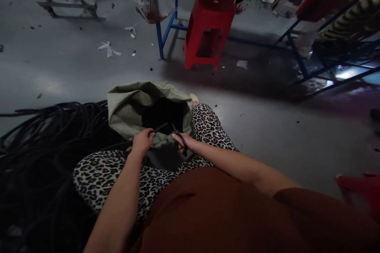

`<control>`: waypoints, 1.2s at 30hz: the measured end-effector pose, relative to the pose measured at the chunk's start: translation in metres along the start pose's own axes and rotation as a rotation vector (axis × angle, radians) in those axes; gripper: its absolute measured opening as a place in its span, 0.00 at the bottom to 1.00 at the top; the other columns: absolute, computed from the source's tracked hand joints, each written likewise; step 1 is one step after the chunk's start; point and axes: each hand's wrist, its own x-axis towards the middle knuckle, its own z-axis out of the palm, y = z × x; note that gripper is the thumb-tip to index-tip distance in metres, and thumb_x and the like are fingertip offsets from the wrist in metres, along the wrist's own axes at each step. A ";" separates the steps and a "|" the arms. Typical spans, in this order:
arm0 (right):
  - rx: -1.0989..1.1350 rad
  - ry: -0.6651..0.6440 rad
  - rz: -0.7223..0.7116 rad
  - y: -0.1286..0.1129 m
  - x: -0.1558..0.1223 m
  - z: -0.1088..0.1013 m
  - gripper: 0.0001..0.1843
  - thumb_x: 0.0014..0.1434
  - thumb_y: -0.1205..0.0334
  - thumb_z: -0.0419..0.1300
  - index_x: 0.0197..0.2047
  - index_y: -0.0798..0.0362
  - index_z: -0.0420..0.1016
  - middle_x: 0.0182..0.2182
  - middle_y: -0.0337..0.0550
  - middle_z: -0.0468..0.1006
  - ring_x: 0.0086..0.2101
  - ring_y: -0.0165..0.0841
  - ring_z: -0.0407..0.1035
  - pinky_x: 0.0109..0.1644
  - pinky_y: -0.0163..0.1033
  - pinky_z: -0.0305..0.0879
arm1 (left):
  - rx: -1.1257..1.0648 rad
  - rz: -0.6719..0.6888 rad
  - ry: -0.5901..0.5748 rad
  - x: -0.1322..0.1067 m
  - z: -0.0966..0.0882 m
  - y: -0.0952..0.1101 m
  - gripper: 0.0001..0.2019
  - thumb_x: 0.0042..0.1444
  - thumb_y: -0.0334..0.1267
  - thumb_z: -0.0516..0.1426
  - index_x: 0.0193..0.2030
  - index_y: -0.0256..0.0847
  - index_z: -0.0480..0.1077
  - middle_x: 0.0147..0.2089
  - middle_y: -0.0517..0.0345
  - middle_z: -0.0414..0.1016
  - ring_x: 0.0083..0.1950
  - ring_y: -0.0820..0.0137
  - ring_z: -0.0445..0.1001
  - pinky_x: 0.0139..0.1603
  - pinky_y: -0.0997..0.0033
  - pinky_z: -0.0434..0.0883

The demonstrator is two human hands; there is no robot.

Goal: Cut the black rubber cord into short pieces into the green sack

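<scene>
Between my knees stands a greenish woven sack [124,116], its mouth wide and its inside dark. Over its near rim my left hand [143,140] is closed round a black rubber strip [160,128], whose free end points to the right above the opening. My right hand [181,142] grips black-handled scissors [184,147] at the right of the near rim. The scissor blades look parted and point up and left, a little apart from the strip's end. What lies deep in the sack is too dark to make out.
A large heap of black rubber strips [59,134] lies on the floor at my left. Ahead stands a red plastic stool [212,16] beside a blue metal frame [159,35] with a plastic bag. Scraps of white plastic [108,49] litter the floor. Another red stool [359,189] shows at right.
</scene>
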 end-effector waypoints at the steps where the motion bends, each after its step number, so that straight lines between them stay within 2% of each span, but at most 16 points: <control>1: -0.007 -0.025 -0.014 0.000 0.000 0.000 0.17 0.66 0.51 0.50 0.46 0.57 0.67 0.12 0.32 0.65 0.11 0.28 0.62 0.13 0.27 0.57 | -0.009 -0.003 0.008 0.000 0.000 0.000 0.19 0.59 0.42 0.49 0.53 0.42 0.71 0.50 0.51 0.77 0.49 0.61 0.75 0.51 0.65 0.69; 6: -0.078 -0.116 -0.065 0.005 0.005 0.003 0.21 0.66 0.48 0.50 0.50 0.57 0.67 0.14 0.36 0.68 0.13 0.29 0.65 0.16 0.30 0.63 | -0.055 0.032 0.049 0.002 0.003 -0.002 0.18 0.59 0.41 0.50 0.52 0.42 0.72 0.50 0.51 0.77 0.50 0.62 0.75 0.52 0.66 0.69; 11: -0.071 -0.112 -0.055 0.001 0.005 0.005 0.21 0.66 0.48 0.51 0.50 0.57 0.69 0.15 0.35 0.69 0.13 0.28 0.64 0.19 0.31 0.66 | -0.104 0.091 0.037 0.001 0.005 -0.001 0.18 0.58 0.41 0.50 0.52 0.42 0.72 0.50 0.54 0.78 0.50 0.65 0.75 0.54 0.68 0.68; 23: -0.048 -0.095 -0.057 -0.005 0.001 0.003 0.19 0.66 0.49 0.51 0.46 0.57 0.70 0.15 0.35 0.68 0.13 0.27 0.63 0.16 0.28 0.62 | -0.106 0.131 -0.026 -0.002 0.004 0.002 0.18 0.58 0.42 0.50 0.52 0.43 0.73 0.48 0.55 0.79 0.49 0.65 0.75 0.54 0.69 0.68; 30: -0.014 -0.052 -0.108 -0.005 0.002 0.001 0.16 0.65 0.50 0.54 0.36 0.57 0.68 0.13 0.30 0.62 0.11 0.23 0.59 0.13 0.26 0.60 | -0.033 0.138 0.023 -0.003 0.002 0.003 0.18 0.58 0.42 0.50 0.52 0.43 0.72 0.49 0.54 0.78 0.51 0.64 0.74 0.54 0.67 0.67; 33: 0.000 -0.004 -0.111 -0.005 0.004 0.001 0.15 0.65 0.51 0.55 0.36 0.56 0.67 0.12 0.29 0.60 0.10 0.22 0.57 0.12 0.25 0.59 | 0.014 0.128 0.068 -0.004 0.000 0.003 0.19 0.58 0.42 0.51 0.54 0.42 0.71 0.50 0.52 0.77 0.52 0.62 0.74 0.54 0.65 0.67; 36: -0.003 0.013 -0.096 -0.005 0.006 0.001 0.15 0.64 0.51 0.55 0.36 0.56 0.67 0.11 0.27 0.59 0.10 0.22 0.57 0.12 0.25 0.58 | 0.022 0.116 0.065 -0.004 -0.001 0.002 0.19 0.58 0.40 0.50 0.55 0.41 0.70 0.51 0.52 0.77 0.51 0.63 0.74 0.54 0.66 0.67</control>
